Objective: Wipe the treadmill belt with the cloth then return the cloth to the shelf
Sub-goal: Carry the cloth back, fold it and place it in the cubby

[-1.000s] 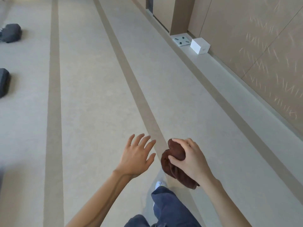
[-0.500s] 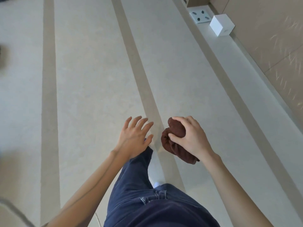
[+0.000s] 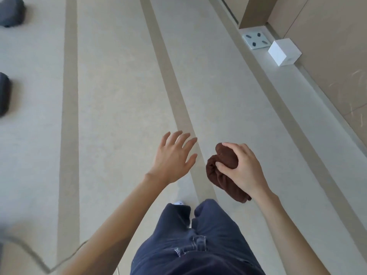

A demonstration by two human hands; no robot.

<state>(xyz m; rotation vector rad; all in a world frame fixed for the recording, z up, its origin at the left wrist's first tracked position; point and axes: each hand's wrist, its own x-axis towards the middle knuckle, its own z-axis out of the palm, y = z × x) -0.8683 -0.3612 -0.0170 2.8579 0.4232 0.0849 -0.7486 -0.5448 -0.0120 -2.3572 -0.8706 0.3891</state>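
Observation:
A bunched dark brown cloth (image 3: 222,173) hangs in the air in front of me, with my right hand (image 3: 242,169) shut on it from the right and above. To its left my left hand (image 3: 172,157) is held out, fingers spread, holding nothing and a short gap away from the cloth. Both hands are above a pale floor. No treadmill or shelf is in view.
My legs in dark blue trousers (image 3: 196,241) and a white shoe tip (image 3: 179,202) are below the hands. A white box (image 3: 284,51) and a flat white scale (image 3: 256,40) lie by the tan wall (image 3: 327,36) at the right. Dark grey objects (image 3: 11,11) sit at far left.
The view has swung while I walk; the leg that was forward is now further back. Both hands keep the same pose, the right one still holding the cloth.

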